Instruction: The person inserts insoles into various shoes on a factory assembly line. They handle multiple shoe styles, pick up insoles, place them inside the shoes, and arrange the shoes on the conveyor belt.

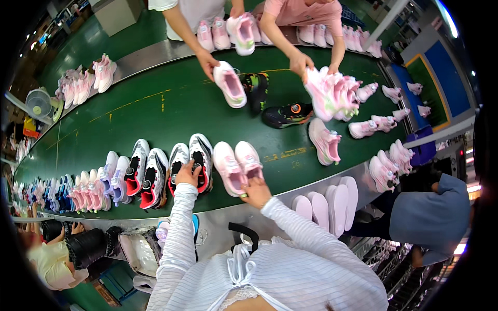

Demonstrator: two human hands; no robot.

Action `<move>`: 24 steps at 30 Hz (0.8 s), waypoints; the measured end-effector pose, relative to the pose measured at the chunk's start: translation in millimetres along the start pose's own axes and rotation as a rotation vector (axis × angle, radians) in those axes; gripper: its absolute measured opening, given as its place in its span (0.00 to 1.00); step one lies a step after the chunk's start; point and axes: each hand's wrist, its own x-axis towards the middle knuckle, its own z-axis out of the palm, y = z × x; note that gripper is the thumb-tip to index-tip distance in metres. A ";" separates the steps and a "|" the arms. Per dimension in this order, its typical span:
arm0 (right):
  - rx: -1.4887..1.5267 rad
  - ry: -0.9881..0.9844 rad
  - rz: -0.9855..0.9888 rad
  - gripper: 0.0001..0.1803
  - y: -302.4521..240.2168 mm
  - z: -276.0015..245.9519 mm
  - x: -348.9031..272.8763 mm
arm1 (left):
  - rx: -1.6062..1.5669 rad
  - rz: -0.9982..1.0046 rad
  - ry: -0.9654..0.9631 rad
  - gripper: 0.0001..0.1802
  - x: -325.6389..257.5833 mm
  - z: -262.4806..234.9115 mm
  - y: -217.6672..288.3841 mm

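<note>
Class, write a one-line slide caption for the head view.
Left hand at white-black-red sneakers, right hand on pale-pink sneakers, along a dark-green worktable.

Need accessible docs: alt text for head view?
A person's right hand grips a pink shoe by the heel, left hand at black-and-white shoes, on a green work surface lined with footwear; opposite, two co-workers handle pale pink shoes.

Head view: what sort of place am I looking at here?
Most likely a shoe factory's assembly or finishing line: a long green work surface lined with paired shoes, pale insole-shaped pieces on its near side, and people across it handling more.
</note>
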 end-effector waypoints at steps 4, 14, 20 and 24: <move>-0.015 0.260 0.030 0.27 -9.7 -44.4 -38.8 | -0.199 0.102 0.137 0.15 -43.7 -18.3 73.6; -0.138 -0.124 0.935 0.38 31.0 -69.1 -216.0 | 0.023 0.356 -0.071 0.31 -96.0 52.8 74.7; -0.169 -0.154 0.882 0.43 41.8 -51.0 -228.7 | 0.274 0.535 -0.284 0.35 -93.7 44.0 127.1; -0.144 -0.172 0.850 0.42 40.4 -56.1 -227.4 | 0.351 0.348 -0.410 0.28 -75.9 67.7 126.7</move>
